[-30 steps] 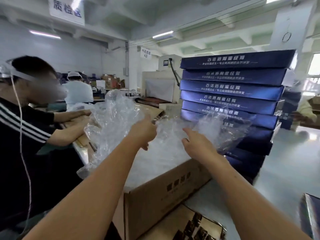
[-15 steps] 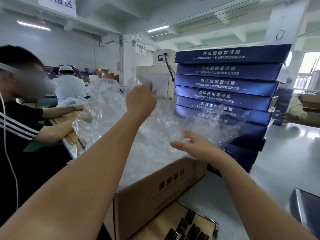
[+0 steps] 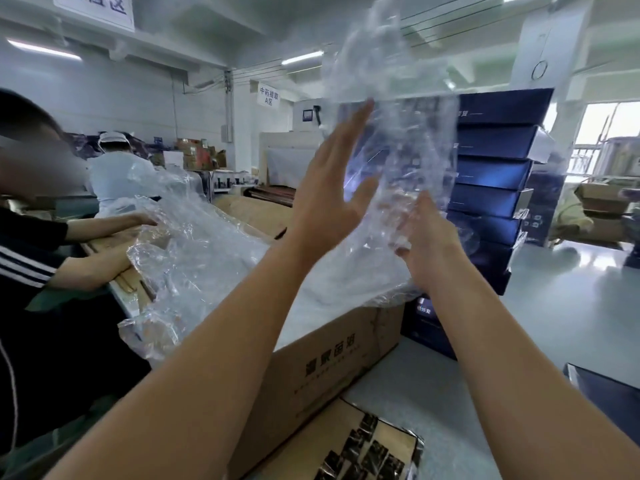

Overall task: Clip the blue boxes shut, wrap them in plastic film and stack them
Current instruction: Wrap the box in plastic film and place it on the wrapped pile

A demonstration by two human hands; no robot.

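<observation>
At centre right the blue boxes (image 3: pixel 491 168) are deep navy with pale lettering. The plastic film (image 3: pixel 398 140) before them is clear, with white glints. The carton (image 3: pixel 329 368) at lower centre is plain brown with dark printed characters. The worktop (image 3: pixel 571 306) is pale grey-green. At far left a black sleeve (image 3: pixel 24 265) carries white stripes.

one view: head cam on you, wide-angle, straight lines bow at edges. faces forward, pitched near level; ceiling (image 3: pixel 242 19) fills top of frame. left hand (image 3: pixel 332 192) and right hand (image 3: pixel 431 240) reach in from bottom edge, close, centre frame. plastic film (image 3: pixel 391 81) gripped in right hand veils upper centre. blue boxes (image 3: pixel 495 140) stacked near, right of centre. carton (image 3: pixel 329 368) just under lens.
</observation>
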